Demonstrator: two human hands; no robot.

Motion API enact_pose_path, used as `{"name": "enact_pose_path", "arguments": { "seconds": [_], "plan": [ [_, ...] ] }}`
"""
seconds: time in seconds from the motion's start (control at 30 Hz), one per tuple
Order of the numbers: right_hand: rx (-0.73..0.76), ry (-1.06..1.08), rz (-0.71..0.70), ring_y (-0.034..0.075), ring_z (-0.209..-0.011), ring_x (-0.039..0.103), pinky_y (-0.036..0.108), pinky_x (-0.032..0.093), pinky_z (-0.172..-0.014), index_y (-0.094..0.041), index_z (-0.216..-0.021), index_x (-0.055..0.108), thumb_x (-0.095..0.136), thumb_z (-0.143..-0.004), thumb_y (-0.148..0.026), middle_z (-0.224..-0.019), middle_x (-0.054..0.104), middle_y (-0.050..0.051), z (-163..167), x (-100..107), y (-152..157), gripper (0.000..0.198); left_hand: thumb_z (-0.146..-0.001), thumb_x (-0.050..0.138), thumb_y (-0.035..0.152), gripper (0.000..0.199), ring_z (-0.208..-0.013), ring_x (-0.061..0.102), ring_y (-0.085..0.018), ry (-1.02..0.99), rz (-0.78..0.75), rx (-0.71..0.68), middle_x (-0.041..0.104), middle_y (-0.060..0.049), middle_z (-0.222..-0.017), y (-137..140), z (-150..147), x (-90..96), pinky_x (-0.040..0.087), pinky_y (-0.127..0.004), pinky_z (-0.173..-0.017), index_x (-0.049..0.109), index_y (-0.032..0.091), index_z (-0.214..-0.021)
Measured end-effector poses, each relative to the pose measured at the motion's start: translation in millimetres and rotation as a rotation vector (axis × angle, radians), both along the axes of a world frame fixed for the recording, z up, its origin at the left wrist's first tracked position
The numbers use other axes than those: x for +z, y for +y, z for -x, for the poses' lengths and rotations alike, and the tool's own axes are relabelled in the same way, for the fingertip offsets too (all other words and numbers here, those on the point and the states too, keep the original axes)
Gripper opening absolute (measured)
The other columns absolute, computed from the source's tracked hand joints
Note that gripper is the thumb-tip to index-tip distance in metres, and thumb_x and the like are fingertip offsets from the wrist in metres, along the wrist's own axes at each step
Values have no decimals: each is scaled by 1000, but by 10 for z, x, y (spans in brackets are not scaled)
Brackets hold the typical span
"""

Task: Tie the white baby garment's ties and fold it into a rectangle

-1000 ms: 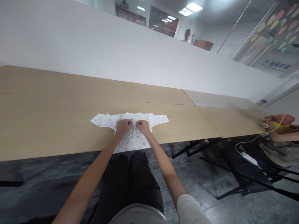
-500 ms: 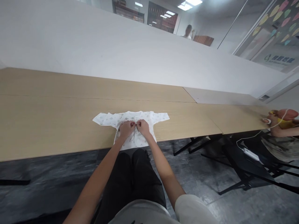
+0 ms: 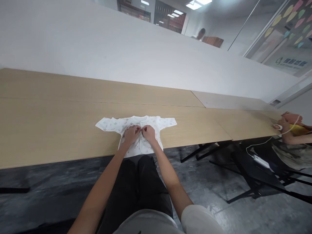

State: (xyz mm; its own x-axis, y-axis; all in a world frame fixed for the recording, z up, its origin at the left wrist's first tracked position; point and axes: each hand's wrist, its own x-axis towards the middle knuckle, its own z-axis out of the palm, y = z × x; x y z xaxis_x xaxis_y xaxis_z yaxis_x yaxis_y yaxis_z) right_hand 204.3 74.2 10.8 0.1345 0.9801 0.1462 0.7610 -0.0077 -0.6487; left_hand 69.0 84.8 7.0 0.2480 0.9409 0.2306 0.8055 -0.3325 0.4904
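A small white baby shirt (image 3: 153, 121) with a faint print lies spread on the wooden table (image 3: 60, 126), its sleeves stretched out to both sides. Its lower hem reaches over the table's front edge. My left hand (image 3: 131, 133) pinches the fabric at the middle of the front, left of the opening. Right beside it, my right hand (image 3: 148, 132) has its fingers closed on the other side of the front opening. The fingertips nearly meet, and what lies exactly between them is too small to make out.
A white wall (image 3: 109, 61) with glass above it runs behind the table. At the far right, another person's hand (image 3: 285, 126) holds something orange and yellow by a white cable. Black folding chairs (image 3: 258, 175) stand below, one bearing a white power strip (image 3: 262, 161).
Both hands stay at the shirt's front with only slight finger movement. The other person at the right has shifted the orange item a little.
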Motion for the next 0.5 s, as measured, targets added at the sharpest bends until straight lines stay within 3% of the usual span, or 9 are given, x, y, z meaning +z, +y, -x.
{"name": "enact_pose_path", "arguments": {
  "seconds": [0.3,0.5],
  "plan": [
    [-22,178,-12,15,-83,68,21,48,-79,-20,-95,74,58,-84,-18,-93,76,2,-26,17,-29,20,-92,39,31,33,-104,62,-21,-165,27,-85,72,-4,-109,20,14,17,42,-33,-96,68,23,-104],
    [-10,255,-31,14,-77,67,21,49,-75,-18,-90,73,59,-84,-21,-89,75,3,-9,33,-35,16,-88,48,34,26,-89,65,-20,-182,62,-68,73,-5,-94,24,13,13,46,-32,-86,68,22,-98]
  ]
}}
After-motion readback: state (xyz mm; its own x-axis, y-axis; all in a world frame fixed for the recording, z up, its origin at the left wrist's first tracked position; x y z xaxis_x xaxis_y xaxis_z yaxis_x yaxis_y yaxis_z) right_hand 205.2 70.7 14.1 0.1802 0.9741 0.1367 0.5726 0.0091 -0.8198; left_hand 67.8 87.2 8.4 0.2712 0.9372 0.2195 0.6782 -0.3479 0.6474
